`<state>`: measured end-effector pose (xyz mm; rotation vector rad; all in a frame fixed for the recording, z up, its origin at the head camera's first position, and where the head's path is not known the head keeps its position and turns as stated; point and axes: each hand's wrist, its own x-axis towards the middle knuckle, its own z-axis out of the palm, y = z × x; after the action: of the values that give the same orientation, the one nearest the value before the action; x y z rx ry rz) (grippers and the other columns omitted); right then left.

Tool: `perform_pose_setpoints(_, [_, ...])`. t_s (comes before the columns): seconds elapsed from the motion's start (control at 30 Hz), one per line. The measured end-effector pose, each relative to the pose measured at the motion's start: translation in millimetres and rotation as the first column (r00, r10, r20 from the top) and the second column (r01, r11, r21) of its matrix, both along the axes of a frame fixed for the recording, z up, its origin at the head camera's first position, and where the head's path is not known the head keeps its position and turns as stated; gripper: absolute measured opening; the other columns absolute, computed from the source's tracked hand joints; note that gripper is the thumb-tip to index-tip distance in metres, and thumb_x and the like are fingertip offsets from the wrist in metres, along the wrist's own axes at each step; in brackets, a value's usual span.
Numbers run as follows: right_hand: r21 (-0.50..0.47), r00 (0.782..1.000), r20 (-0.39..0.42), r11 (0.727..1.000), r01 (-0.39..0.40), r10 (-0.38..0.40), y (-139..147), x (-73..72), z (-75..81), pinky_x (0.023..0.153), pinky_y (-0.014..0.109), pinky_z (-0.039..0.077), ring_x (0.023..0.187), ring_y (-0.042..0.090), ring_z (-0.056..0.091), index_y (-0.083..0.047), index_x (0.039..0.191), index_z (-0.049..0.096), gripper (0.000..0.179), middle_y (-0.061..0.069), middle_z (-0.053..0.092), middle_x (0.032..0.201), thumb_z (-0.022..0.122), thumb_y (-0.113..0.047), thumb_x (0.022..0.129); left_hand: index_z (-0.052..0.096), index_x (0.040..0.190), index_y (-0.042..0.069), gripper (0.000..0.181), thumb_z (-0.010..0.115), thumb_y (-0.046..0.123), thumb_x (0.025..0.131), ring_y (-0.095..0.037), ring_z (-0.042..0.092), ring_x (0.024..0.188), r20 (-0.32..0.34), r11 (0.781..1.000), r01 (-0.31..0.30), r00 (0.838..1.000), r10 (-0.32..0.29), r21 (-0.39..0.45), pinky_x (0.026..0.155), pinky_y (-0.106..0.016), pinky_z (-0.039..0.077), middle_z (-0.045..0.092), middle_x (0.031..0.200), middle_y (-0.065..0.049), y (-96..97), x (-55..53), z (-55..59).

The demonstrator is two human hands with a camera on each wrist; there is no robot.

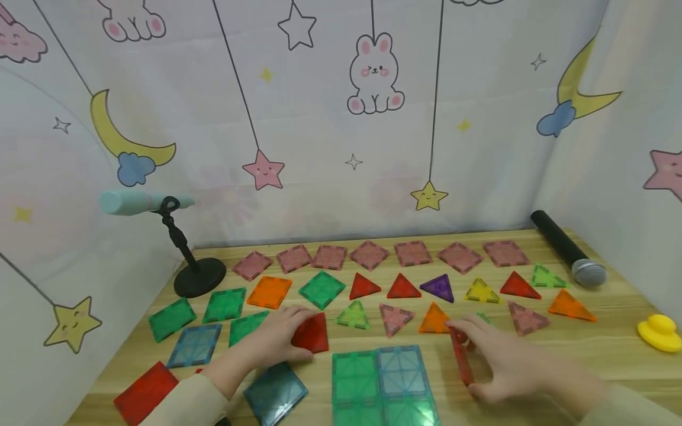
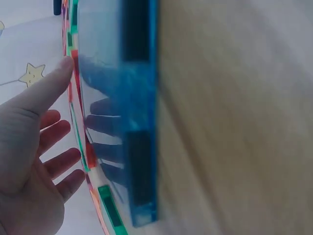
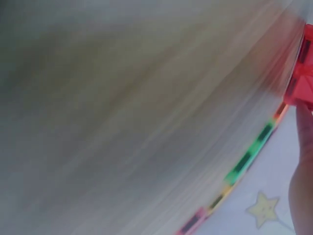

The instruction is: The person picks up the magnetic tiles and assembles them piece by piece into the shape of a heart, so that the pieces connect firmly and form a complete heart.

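My right hand (image 1: pixel 503 358) pinches a red magnetic tile (image 1: pixel 461 355) by its edges, thumb at the near end and fingers at the far end. The tile stands on edge, and in the right wrist view the red tile (image 3: pixel 304 73) shows beside a finger (image 3: pixel 304 142). My left hand (image 1: pixel 274 338) reaches over a red square tile (image 1: pixel 313 334), partly hiding it. In the left wrist view the left hand (image 2: pixel 32 152) has its fingers loosely extended and apart. Between the hands lies a flat block of green tiles (image 1: pixel 354 376) and a blue tile (image 1: pixel 402 370), joined edge to edge.
Pink squares (image 1: pixel 330 257) line the back, with several triangles (image 1: pixel 402 287) in front. Green squares (image 1: pixel 224 305) and a blue square (image 1: pixel 275 393) lie left. A small stand (image 1: pixel 199 278) holds a pale tube; a microphone (image 1: pixel 567 248) and yellow duck (image 1: pixel 659 332) are at right.
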<state>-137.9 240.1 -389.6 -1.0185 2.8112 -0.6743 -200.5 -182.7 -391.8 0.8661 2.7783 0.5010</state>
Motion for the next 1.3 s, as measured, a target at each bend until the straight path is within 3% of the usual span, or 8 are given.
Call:
perform_pose_setpoints(0.23, [-0.192, 0.995, 0.067, 0.979, -0.064, 0.078, -19, -8.4, -5.2, 0.089, 0.031, 0.046, 0.107, 0.012, 0.052, -0.005, 0.138, 0.031, 0.083, 0.003, 0.047, 0.125, 0.078, -0.018, 0.071, 0.046, 0.137, 0.013, 0.072, 0.076, 0.039, 0.077, -0.034, 0.041, 0.117, 0.028, 1.000, 0.011, 1.000, -0.011, 0.009, 0.095, -0.055, 0.034, 0.047, 0.133, -0.009, -8.0, -3.8, -5.3])
perform_pose_setpoints(0.4, [-0.257, 0.987, 0.101, 0.962, -0.098, 0.127, -33, -10.1, -3.6, 0.092, 0.032, 0.045, 0.112, 0.015, 0.052, -0.006, 0.138, 0.030, 0.081, 0.006, 0.047, 0.128, 0.075, -0.009, 0.071, 0.048, 0.135, 0.013, 0.068, 0.077, 0.034, 0.078, -0.029, 0.043, 0.113, 0.029, 1.000, 0.015, 0.999, -0.015, 0.010, 0.089, -0.049, 0.041, 0.048, 0.133, -0.008, -7.8, -4.2, -3.9])
perform_pose_setpoints(0.67, [-0.261, 0.982, 0.146, 0.962, -0.077, 0.118, -39, -9.4, -1.0, 0.093, 0.033, 0.044, 0.114, 0.018, 0.051, -0.005, 0.140, 0.028, 0.082, 0.009, 0.043, 0.131, 0.076, -0.021, 0.076, 0.053, 0.131, 0.014, 0.059, 0.076, 0.030, 0.079, -0.027, 0.049, 0.109, -0.040, 0.995, 0.069, 0.997, -0.072, -0.070, 0.088, -0.045, 0.044, 0.056, 0.127, -0.003, -3.8, 0.3, 3.7])
perform_pose_setpoints(0.83, [-0.243, 0.984, 0.159, 0.969, -0.040, 0.081, -40, -9.7, -0.8, 0.092, 0.034, 0.045, 0.114, 0.017, 0.051, -0.007, 0.140, 0.029, 0.084, 0.006, 0.043, 0.131, 0.075, -0.039, 0.078, 0.051, 0.135, 0.019, 0.062, 0.075, 0.035, 0.080, -0.030, 0.045, 0.116, 0.023, 0.993, 0.086, 0.996, -0.085, -0.084, 0.091, -0.048, 0.042, 0.049, 0.133, -0.007, -5.6, 1.2, 5.3])
perform_pose_setpoints(0.97, [-0.225, 0.988, 0.141, 0.974, -0.031, 0.064, -40, -9.0, -0.6, 0.091, 0.034, 0.045, 0.113, 0.017, 0.051, -0.007, 0.139, 0.030, 0.083, 0.005, 0.045, 0.129, 0.075, -0.041, 0.077, 0.055, 0.132, 0.020, 0.057, 0.074, 0.037, 0.080, -0.034, 0.042, 0.117, 0.045, 0.992, 0.105, 0.994, -0.102, -0.068, 0.090, -0.050, 0.042, 0.044, 0.135, -0.011, -7.2, 1.4, 4.6])
perform_pose_setpoints(1.17, [-0.219, 0.991, 0.125, 0.975, -0.024, 0.053, -39, -8.3, -0.3, 0.090, 0.034, 0.046, 0.111, 0.016, 0.052, -0.006, 0.139, 0.031, 0.083, 0.006, 0.046, 0.129, 0.075, -0.041, 0.077, 0.064, 0.121, 0.021, 0.044, 0.072, 0.035, 0.080, -0.029, 0.048, 0.109, -0.040, 0.980, 0.168, 0.984, -0.173, -0.103, 0.088, -0.046, 0.044, 0.052, 0.125, -0.009, -6.6, 0.8, 5.1])
perform_pose_setpoints(1.3, [-0.201, 0.992, 0.125, 0.979, -0.009, 0.035, -38, -8.8, -0.5, 0.090, 0.034, 0.046, 0.111, 0.015, 0.052, -0.007, 0.139, 0.032, 0.083, 0.005, 0.046, 0.129, 0.074, -0.044, 0.078, 0.067, 0.117, 0.018, 0.034, 0.066, 0.028, 0.085, -0.023, 0.057, 0.103, -0.164, 0.972, 0.213, 0.960, -0.227, -0.100, 0.086, -0.039, 0.047, 0.061, 0.117, -0.005, -6.5, 1.9, 7.3])
